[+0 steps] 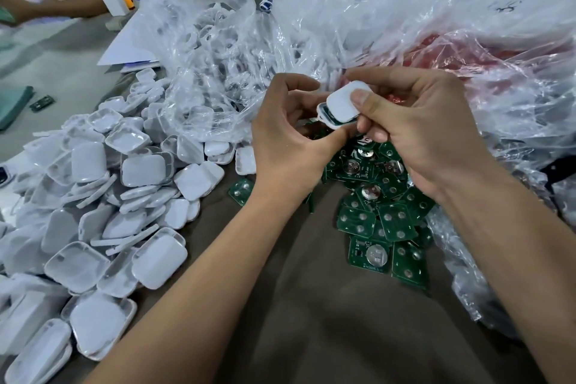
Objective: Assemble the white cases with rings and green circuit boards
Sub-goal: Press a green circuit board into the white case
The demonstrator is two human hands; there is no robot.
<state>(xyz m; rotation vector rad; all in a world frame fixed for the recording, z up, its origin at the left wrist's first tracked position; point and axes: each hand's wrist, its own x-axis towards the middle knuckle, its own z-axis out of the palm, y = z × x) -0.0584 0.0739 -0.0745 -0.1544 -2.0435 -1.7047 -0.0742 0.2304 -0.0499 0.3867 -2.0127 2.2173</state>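
Over the table (pixel 305 321) — both hands' fingers (pixel 363 98) pinch a white case (pixel 343 106).

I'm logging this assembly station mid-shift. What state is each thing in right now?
white cover: tilted over the case half, not yet snapped flat
case half: open, green board seated inside
left hand: holds the case half
right hand: thumb presses on the white cover
white cases pile: loose, unassembled
green circuit boards: loose heap on table
clear plastic bag: open, holding white parts
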